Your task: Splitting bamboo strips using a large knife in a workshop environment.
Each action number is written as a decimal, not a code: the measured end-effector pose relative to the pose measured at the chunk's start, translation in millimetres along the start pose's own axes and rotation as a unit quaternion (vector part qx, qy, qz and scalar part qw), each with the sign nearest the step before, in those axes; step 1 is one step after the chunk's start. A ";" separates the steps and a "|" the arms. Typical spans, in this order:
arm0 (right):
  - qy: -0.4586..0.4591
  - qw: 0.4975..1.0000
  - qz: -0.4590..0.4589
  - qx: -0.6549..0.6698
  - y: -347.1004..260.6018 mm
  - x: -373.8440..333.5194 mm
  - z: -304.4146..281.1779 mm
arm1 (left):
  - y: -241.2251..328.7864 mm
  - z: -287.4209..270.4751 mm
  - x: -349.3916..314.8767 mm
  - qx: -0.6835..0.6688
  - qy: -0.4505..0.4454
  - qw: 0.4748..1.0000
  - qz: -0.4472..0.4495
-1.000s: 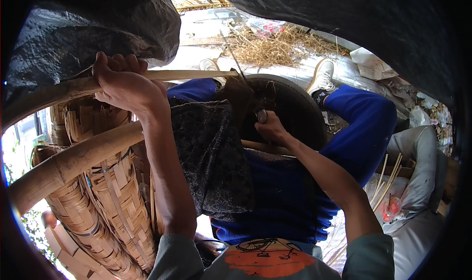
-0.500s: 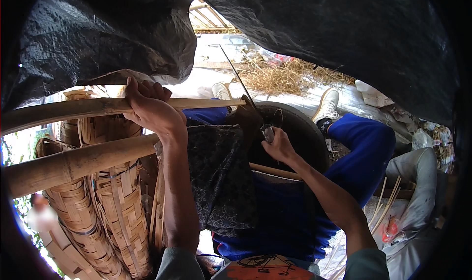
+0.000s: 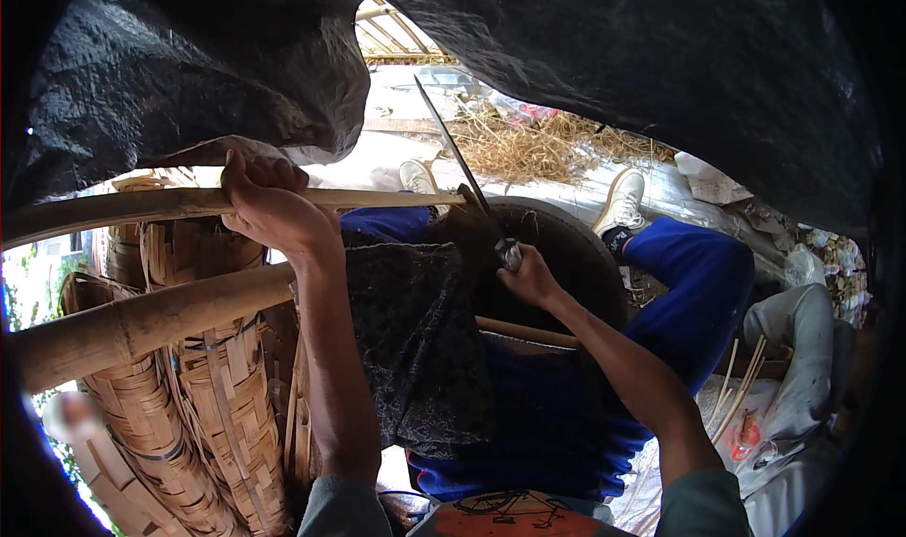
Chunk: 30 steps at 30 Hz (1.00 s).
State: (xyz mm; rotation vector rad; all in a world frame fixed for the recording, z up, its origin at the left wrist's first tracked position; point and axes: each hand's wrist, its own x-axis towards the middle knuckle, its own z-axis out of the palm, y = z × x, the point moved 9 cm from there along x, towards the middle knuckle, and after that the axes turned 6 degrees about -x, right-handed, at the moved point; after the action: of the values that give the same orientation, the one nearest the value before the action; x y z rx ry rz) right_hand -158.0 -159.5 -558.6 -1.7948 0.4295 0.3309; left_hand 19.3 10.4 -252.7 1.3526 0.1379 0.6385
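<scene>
My left hand (image 3: 278, 202) is closed around a split bamboo strip (image 3: 123, 209), which runs from the left edge to a tip in the middle of the view. In my right hand (image 3: 530, 277) is the handle of a long narrow-bladed knife (image 3: 455, 150), its blade slanting up and away to the left. The blade crosses at the strip's tip; whether it touches is unclear. Under the tip sits a dark round container (image 3: 595, 244), between my legs. A dark patterned cloth (image 3: 415, 348) covers part of my lap.
A thick bamboo pole (image 3: 151, 320) reaches in below my left forearm. Tall woven bamboo baskets (image 3: 217, 414) stand at the left. Black plastic sheeting (image 3: 642, 56) hangs overhead. Straw-like shavings (image 3: 528, 145) lie on the floor ahead. Thin sticks (image 3: 739, 391) lie at the right.
The knife blade has rolled, showing more of its width, and still slants up to the left. My left hand appears slightly further left, along with most of the scene.
</scene>
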 end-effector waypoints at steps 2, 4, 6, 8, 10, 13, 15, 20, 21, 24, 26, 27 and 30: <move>0.000 1.000 0.000 -0.002 20.5 -0.1 8.6 | 0.0 -3.0 3.2 -0.002 0.025 1.000 0.001; -0.176 0.973 0.118 0.090 82.8 -7.0 55.5 | 0.1 -3.3 4.1 -0.011 0.048 0.999 0.001; -0.088 0.991 0.095 0.037 76.7 -2.9 43.6 | 0.3 -4.9 1.5 -0.011 0.054 0.998 0.010; -0.003 0.997 0.070 -0.014 64.1 7.0 26.6 | 1.0 4.4 -7.6 -0.013 0.037 0.999 0.018; 0.003 0.999 0.040 0.013 18.5 10.4 1.2 | 3.2 9.3 -17.9 -0.015 0.021 1.000 0.014; 0.010 0.998 -0.063 -0.015 -16.8 16.4 -11.5 | 4.4 10.0 -10.5 -0.011 0.007 1.000 0.023; -0.054 0.997 0.020 0.050 1.8 9.4 7.3 | 2.7 10.2 -4.1 -0.024 0.009 1.000 0.017; -0.093 0.986 0.137 0.016 70.6 6.6 37.5 | -7.4 -5.4 14.8 -0.007 0.022 1.000 0.013; -0.113 0.979 0.153 0.069 52.8 11.6 34.4 | -6.9 -7.0 15.2 -0.003 0.024 1.000 0.014; -0.080 0.991 0.075 0.076 14.6 17.6 16.2 | -9.5 -19.8 7.3 0.000 0.088 0.996 -0.009; -0.018 0.999 -0.020 0.032 -10.5 21.1 2.2 | -8.5 -23.8 9.2 0.001 0.081 0.997 -0.004; -0.013 0.999 -0.040 0.028 -17.1 17.6 1.3 | -6.3 -24.2 8.4 0.002 0.074 0.997 0.001; -0.105 0.991 0.062 0.056 31.7 3.2 29.7 | 5.5 -12.0 0.4 0.023 0.082 0.996 0.014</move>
State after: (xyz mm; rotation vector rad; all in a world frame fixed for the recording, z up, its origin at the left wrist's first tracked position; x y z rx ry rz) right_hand -169.5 -138.5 -595.0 -1.6074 0.4025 0.5672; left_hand 12.4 21.3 -250.3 1.3471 0.2686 0.7740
